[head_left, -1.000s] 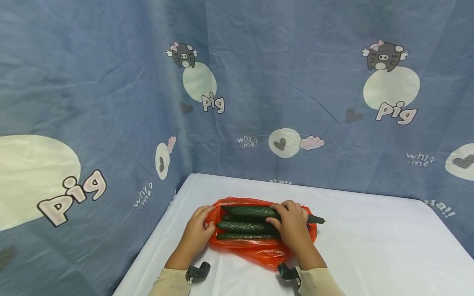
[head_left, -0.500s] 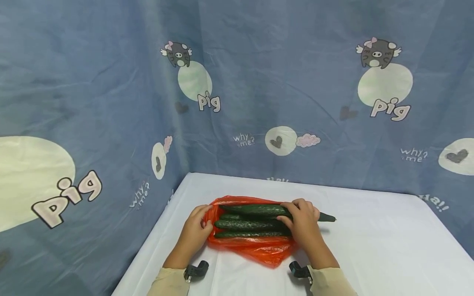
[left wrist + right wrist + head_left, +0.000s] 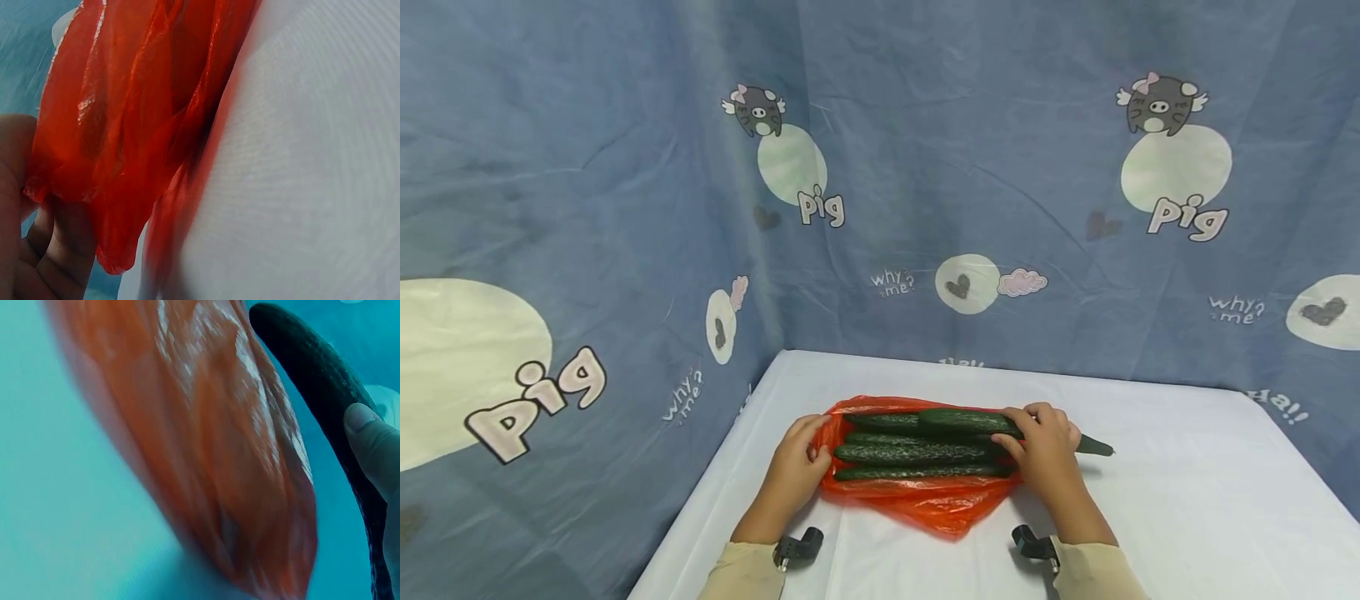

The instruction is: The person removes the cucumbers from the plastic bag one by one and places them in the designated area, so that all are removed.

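Note:
A thin red plastic bag [image 3: 932, 502] lies with its mouth spread, and several dark green cucumbers [image 3: 910, 454] rest side by side inside. My left hand [image 3: 792, 471] pinches the bag's left edge; in the left wrist view the crinkled red film [image 3: 119, 125] passes between thumb and fingers. My right hand [image 3: 1049, 450] grips one cucumber [image 3: 964, 422] from above, near its right part. This cucumber's tip points right, past the bag, while its left end overlaps the others. In the right wrist view the thumb [image 3: 369, 434] presses along the held cucumber [image 3: 312, 375], beside the bag's outer side.
A white-covered table [image 3: 1187, 492] carries the bag and extends to the right. Blue cloth [image 3: 1045, 167] printed with pigs and words hangs behind and on the left. A dark wrist camera [image 3: 1033, 546] sits on each forearm.
My right hand has moved right with its cucumber, drawing it lengthwise so more sticks out past the bag. The left hand keeps hold of the bag's edge.

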`<state>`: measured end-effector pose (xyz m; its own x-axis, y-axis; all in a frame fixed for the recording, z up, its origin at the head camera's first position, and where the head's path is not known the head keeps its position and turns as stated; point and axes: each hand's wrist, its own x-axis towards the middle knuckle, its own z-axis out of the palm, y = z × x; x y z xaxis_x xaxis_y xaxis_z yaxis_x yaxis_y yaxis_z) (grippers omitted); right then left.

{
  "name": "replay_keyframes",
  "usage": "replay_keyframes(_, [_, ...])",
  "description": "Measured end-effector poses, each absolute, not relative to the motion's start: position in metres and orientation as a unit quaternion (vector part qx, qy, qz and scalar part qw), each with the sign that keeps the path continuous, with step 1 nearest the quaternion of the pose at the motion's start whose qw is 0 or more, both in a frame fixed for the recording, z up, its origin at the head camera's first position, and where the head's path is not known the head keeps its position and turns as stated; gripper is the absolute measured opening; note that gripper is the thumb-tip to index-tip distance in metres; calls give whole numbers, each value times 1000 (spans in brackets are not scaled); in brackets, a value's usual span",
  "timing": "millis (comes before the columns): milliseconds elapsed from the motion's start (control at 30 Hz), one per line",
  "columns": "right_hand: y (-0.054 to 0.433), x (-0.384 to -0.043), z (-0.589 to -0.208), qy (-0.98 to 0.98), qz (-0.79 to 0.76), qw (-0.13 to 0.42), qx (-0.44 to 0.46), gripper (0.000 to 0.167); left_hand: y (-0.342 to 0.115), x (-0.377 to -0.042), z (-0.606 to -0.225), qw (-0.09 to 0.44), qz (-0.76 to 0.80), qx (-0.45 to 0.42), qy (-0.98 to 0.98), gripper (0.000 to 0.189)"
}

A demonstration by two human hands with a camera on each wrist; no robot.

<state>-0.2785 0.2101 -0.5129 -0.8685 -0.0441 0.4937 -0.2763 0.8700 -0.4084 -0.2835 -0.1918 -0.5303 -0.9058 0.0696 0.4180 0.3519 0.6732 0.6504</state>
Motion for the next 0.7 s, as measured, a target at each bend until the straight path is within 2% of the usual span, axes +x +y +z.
replay_keyframes(500, [239, -270, -518, -931, 231, 269, 84, 43, -195, -285, -533, 209, -367, -130, -897, 49])
replay_keyframes(700, [257, -265, -519, -929, 223, 284, 80, 42, -192, -285, -531, 199, -370, -130, -898, 49])
